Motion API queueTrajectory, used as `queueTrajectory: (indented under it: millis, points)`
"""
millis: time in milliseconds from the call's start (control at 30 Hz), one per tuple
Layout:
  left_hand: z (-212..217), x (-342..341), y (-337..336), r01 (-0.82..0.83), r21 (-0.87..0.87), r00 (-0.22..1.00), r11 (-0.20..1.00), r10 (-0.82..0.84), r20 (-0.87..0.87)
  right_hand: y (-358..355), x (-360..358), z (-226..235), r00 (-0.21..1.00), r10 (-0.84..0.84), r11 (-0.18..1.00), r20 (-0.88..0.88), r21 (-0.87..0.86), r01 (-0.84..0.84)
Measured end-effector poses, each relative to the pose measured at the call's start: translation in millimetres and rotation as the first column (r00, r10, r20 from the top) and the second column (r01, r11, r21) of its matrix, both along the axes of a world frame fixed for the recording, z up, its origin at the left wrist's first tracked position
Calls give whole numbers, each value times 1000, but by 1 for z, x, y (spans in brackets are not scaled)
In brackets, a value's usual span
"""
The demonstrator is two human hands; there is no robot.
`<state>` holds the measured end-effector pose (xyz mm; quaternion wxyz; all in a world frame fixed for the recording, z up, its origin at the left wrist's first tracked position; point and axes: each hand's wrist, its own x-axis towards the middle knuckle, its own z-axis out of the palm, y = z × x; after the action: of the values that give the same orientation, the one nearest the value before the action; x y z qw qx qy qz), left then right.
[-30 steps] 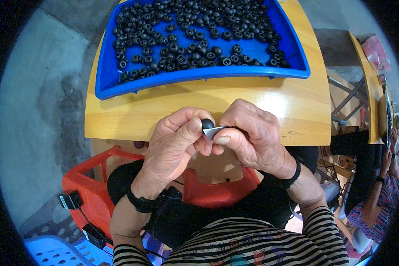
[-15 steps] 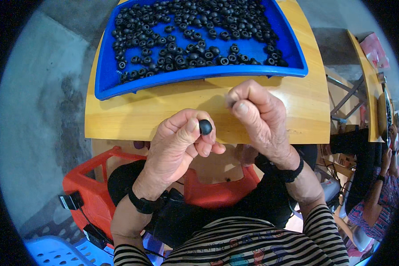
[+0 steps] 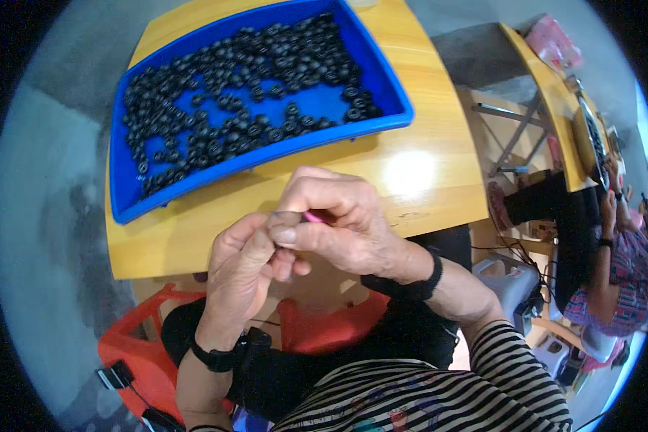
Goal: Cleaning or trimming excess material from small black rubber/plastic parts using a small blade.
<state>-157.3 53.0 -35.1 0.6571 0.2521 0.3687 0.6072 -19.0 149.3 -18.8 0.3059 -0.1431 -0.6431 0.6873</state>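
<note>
Pinching a small pink piece [image 3: 312, 217] near the front edge of the bench [image 3: 439, 180], the right hand [image 3: 342, 227] meets the half-curled left hand [image 3: 239, 277], whose grip I cannot tell; a fingertip slip could drop it.

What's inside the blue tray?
Many small black pieces lie in the blue tray, with patches of its bottom showing; whatever sits beneath the pieces is hidden.

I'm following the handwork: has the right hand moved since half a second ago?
Yes: judged against the blue tray, the right hand has moved leftward and farther from its near edge.
</note>
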Motion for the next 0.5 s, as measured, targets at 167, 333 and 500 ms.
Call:
queueTrajectory:
  millis: [167,333,500]
  points:
    - [3,11,9,10,6,999,1000,-11,33,5,10,0,989,-147,964,7,227,142]
    - [9,23,23,10,16,981,1000,-7,-193,5,33,13,960,-279,834,-32,487,259]
    - [22,27,34,-62,232,894,971,157,-420,19,87,55,873,-477,819,107,414,397]
